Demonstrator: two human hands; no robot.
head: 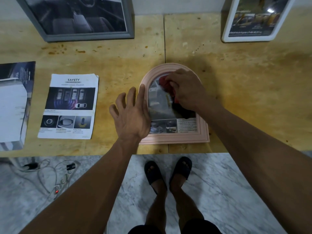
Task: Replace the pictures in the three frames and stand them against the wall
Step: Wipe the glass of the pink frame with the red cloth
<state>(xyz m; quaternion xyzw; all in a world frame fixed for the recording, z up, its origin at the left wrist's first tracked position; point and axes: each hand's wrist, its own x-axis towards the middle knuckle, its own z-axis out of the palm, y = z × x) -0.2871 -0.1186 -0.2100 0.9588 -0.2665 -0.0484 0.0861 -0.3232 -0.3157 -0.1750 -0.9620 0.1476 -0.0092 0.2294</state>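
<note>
- At the far left edge of the wooden table [118, 65], a folded brochure [13, 105] with a dark cover lies flat, partly cut off by the picture's border.
- Just right of it lies a loose printed sheet [69, 107] headed "SAFETY", showing cars seen from above; it is apart from the brochure and from the hands.
- Behind these, a grey frame [84, 35] stands leaning against the wall, holding a dark picture of a car interior.
- On the floor below the table's left part, white cables [50, 176] and a plug lie in a tangle on the marble-patterned tiles.
- Left hand [131, 114]: fingers spread wide and flat, holding nothing, its thumb side pressing the left edge of the pink arched frame [175, 138].
- That pink frame lies flat, face up, near the table's front edge, across the seam between two boards, with a car picture [162, 102] inside it.
- Right hand [187, 90]: curled closed around a red cloth [166, 83], pressed on the upper part of the frame's front, hiding the picture's top right.
- Below the table edge, the person's feet in dark slippers [167, 173] stand on the tiles.
- At the far right, a white frame with rounded corners [226, 33] leans against the wall, showing a yellowish car picture.
</note>
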